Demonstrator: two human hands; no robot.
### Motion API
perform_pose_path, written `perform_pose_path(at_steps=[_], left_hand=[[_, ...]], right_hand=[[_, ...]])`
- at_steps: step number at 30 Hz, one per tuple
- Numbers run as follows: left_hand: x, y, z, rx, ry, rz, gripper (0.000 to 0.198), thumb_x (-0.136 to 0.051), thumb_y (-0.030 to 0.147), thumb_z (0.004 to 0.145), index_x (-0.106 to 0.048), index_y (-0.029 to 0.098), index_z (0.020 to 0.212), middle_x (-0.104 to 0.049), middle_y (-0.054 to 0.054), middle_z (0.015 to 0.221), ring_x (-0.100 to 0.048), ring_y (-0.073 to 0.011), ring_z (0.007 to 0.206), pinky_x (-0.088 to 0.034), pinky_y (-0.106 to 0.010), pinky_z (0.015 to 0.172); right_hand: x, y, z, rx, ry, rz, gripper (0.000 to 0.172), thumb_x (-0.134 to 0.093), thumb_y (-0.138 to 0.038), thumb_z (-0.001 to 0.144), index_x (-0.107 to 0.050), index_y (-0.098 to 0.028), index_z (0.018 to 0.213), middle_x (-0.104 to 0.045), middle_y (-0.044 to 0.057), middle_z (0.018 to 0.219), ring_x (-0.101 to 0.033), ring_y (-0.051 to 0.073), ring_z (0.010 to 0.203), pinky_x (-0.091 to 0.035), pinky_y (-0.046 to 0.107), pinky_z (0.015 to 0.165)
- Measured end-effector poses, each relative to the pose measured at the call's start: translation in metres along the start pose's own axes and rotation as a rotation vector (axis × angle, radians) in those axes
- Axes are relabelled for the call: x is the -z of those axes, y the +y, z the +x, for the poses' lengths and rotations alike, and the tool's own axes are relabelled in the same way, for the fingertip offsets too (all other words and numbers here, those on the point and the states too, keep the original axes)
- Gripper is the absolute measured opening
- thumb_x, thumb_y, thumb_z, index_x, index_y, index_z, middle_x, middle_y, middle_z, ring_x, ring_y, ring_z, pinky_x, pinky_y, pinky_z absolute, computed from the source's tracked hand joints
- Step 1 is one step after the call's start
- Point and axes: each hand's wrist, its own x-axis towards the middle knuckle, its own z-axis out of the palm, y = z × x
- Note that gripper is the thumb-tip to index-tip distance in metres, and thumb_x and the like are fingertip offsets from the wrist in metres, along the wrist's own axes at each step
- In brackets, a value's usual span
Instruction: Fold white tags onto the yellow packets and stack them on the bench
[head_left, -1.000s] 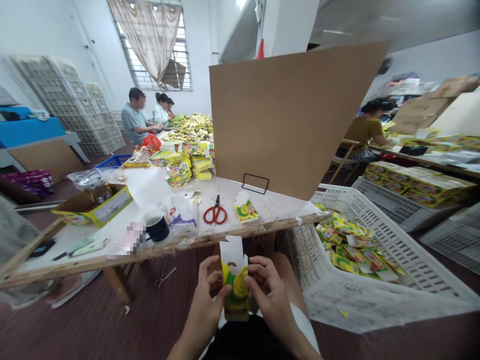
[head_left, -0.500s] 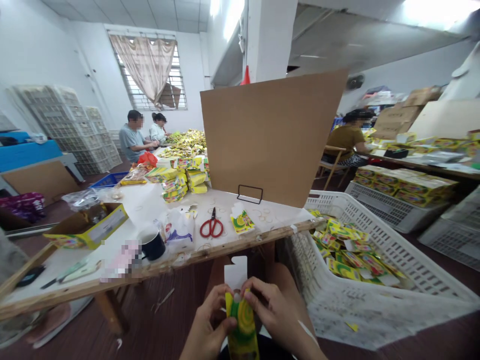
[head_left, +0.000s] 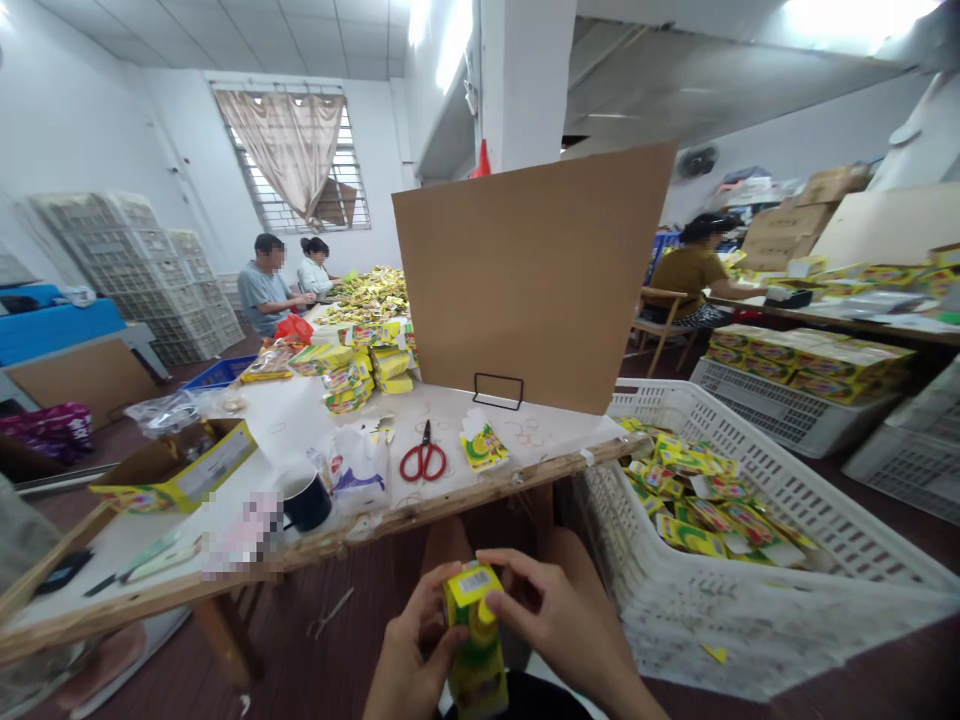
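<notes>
Over my lap I hold a small yellow and green carton [head_left: 475,640] upright, its top flap with a barcode folded down. My left hand [head_left: 416,655] grips the carton's left side, thumb on its front. My right hand [head_left: 559,625] wraps the right side, with its fingers pressing on the closed top flap. Both hands are closed on the carton. Just beyond my knees is the wooden edge of the work table [head_left: 450,505].
On the table lie red scissors [head_left: 424,458], a flat carton blank [head_left: 484,445], a black mug [head_left: 306,500], an open yellow box [head_left: 180,475] and an upright cardboard sheet [head_left: 532,270]. A white crate [head_left: 750,570] of finished cartons stands at my right. Other people sit at tables behind.
The carton's white top flap, standing up before, is now folded down shut. My hands and the carton sit lower in view, as the camera tilted up.
</notes>
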Motion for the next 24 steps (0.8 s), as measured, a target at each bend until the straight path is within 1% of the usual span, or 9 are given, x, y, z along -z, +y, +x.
perform_pose_path(at_steps=[2,5,7,9,12,14,16,20,24], left_hand=[[-0.001,-0.003,0.000,-0.005,-0.004,0.023,0.049,-0.063,0.039,0.077,-0.050,0.022,0.121,-0.068,-0.011,0.105,-0.065,-0.0252,0.089,-0.050,-0.034,0.080],[-0.002,-0.009,0.001,-0.025,-0.036,0.003,0.050,-0.061,0.039,0.079,-0.049,0.022,0.124,-0.066,-0.012,0.111,-0.065,-0.0266,0.094,-0.051,-0.035,0.082],[-0.002,-0.013,0.002,-0.036,-0.040,-0.005,0.051,-0.060,0.038,0.079,-0.047,0.022,0.125,-0.064,-0.013,0.116,-0.063,-0.0274,0.099,-0.051,-0.036,0.083],[-0.001,-0.016,0.003,-0.041,-0.037,0.009,0.051,-0.060,0.037,0.080,-0.047,0.021,0.126,-0.062,-0.014,0.119,-0.061,-0.0279,0.103,-0.050,-0.036,0.085],[0.000,-0.013,0.002,-0.036,-0.077,0.049,0.050,-0.060,0.034,0.080,-0.047,0.021,0.126,-0.060,-0.014,0.122,-0.059,-0.0285,0.107,-0.050,-0.036,0.086],[0.000,-0.007,0.001,-0.019,-0.096,0.070,0.050,-0.060,0.033,0.080,-0.047,0.021,0.127,-0.060,-0.014,0.122,-0.060,-0.0277,0.105,-0.050,-0.035,0.085],[0.000,0.000,0.000,0.010,-0.076,0.065,0.049,-0.059,0.031,0.081,-0.046,0.020,0.127,-0.062,-0.014,0.121,-0.063,-0.0258,0.099,-0.050,-0.035,0.085],[0.000,0.012,-0.003,0.044,0.010,-0.040,0.050,-0.064,0.032,0.079,-0.047,0.019,0.124,-0.065,-0.013,0.114,-0.063,-0.0262,0.099,-0.050,-0.033,0.081],[-0.006,0.019,-0.003,0.059,-0.025,-0.104,0.048,-0.067,0.032,0.076,-0.051,0.018,0.119,-0.067,-0.012,0.109,-0.066,-0.0259,0.090,-0.052,-0.031,0.072]], right_hand=[[-0.006,0.005,0.001,-0.059,-0.043,0.000,0.034,-0.060,-0.027,0.077,-0.059,-0.020,0.111,-0.057,-0.002,0.065,-0.050,0.013,0.057,-0.038,0.021,0.052],[-0.015,0.013,0.002,-0.056,-0.027,-0.041,0.030,-0.055,-0.021,0.077,-0.057,-0.019,0.107,-0.054,-0.004,0.062,-0.047,0.012,0.054,-0.034,0.020,0.050],[-0.018,0.015,0.001,-0.049,-0.016,-0.077,0.030,-0.053,-0.018,0.076,-0.056,-0.020,0.106,-0.055,-0.003,0.063,-0.048,0.012,0.054,-0.034,0.020,0.051],[-0.018,0.014,0.001,-0.041,-0.049,-0.101,0.035,-0.054,-0.015,0.072,-0.054,-0.021,0.107,-0.059,-0.003,0.067,-0.051,0.012,0.056,-0.035,0.020,0.052],[-0.018,0.012,0.003,-0.061,-0.070,-0.194,0.036,-0.056,-0.013,0.069,-0.053,-0.021,0.104,-0.063,-0.002,0.072,-0.056,0.014,0.059,-0.036,0.020,0.053],[-0.019,0.011,0.004,-0.086,-0.045,-0.281,0.031,-0.056,-0.014,0.070,-0.053,-0.021,0.101,-0.064,-0.001,0.071,-0.058,0.015,0.061,-0.037,0.020,0.055],[-0.017,0.012,0.006,-0.085,-0.034,-0.319,0.031,-0.056,-0.015,0.072,-0.054,-0.020,0.103,-0.065,-0.001,0.071,-0.060,0.016,0.064,-0.038,0.021,0.058],[-0.010,0.013,0.007,0.005,-0.101,-0.181,0.037,-0.055,-0.020,0.081,-0.056,-0.022,0.118,-0.067,0.001,0.080,-0.060,0.016,0.069,-0.043,0.023,0.064],[-0.012,0.016,0.004,0.079,-0.019,0.009,0.029,-0.052,-0.027,0.087,-0.064,-0.021,0.113,-0.067,0.007,0.101,-0.061,0.020,0.090,-0.046,0.029,0.078]])
